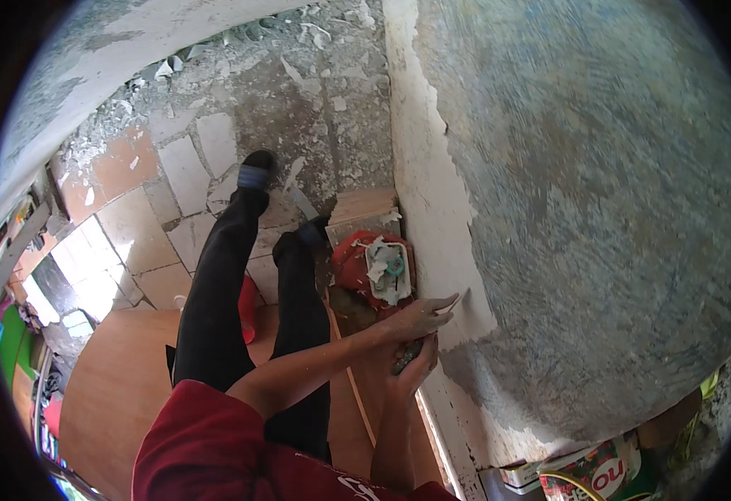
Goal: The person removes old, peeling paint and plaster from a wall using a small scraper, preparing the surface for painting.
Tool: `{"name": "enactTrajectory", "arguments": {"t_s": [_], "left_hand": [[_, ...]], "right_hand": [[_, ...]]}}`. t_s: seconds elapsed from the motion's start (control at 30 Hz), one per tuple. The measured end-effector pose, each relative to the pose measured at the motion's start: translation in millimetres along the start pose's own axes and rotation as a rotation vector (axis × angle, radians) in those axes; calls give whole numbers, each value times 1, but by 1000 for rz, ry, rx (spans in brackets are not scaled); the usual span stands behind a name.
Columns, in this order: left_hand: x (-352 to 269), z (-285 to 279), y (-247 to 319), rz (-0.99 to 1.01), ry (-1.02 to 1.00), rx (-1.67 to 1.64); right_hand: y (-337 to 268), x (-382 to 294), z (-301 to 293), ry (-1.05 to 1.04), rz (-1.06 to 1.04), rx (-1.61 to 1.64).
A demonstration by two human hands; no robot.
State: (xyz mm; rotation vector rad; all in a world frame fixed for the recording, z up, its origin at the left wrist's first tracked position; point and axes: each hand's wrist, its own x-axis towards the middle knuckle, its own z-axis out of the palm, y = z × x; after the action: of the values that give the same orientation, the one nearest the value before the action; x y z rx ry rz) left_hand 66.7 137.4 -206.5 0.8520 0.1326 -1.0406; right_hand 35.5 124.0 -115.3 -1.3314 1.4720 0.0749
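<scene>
My left hand (420,318) reaches out to the wall, fingers extended against the edge of the white paint layer (450,250). A thin pale sliver shows at its fingertips; whether it is a blade or a paint flake I cannot tell. Just below, my right hand (420,366) is closed around a dark, rough lump (408,356), stone-like and partly hidden by the fingers. The wall's bare grey-green plaster (578,219) spreads to the right of the ragged white strip.
A white container (401,291) with paint flakes and a teal ring-shaped item rests on a red bag (349,260). Beside it are stacked tiles (362,210). Wooden boards (121,376) lie below my legs. Broken floor tiles (184,175) and debris stretch ahead. A printed bag (597,470) stands lower right.
</scene>
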Motion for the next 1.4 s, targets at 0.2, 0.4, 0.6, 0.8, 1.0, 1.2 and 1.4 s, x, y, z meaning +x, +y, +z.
{"name": "enactTrajectory", "arguments": {"t_s": [0.2,0.4,0.6,0.8,1.0,1.2,1.4], "left_hand": [[-2,25,31,-27,-34,-187],[-23,63,29,-142,32,-503],[-45,108,37,-25,19,-441],[-49,129,44,240,204,-46],[-46,128,50,211,319,-217],[-59,133,54,212,344,-299],[-70,136,48,223,296,-355]], "right_hand": [[-21,-17,-28,-163,-194,-167],[-48,-45,-55,-149,-199,-144],[-61,-74,-91,-132,-255,-218],[-69,-69,-111,-270,-285,-110],[-67,-77,-127,-449,-665,-579],[-67,-66,-135,-321,-1165,-949],[-65,-59,-120,-214,-1336,-791]]}}
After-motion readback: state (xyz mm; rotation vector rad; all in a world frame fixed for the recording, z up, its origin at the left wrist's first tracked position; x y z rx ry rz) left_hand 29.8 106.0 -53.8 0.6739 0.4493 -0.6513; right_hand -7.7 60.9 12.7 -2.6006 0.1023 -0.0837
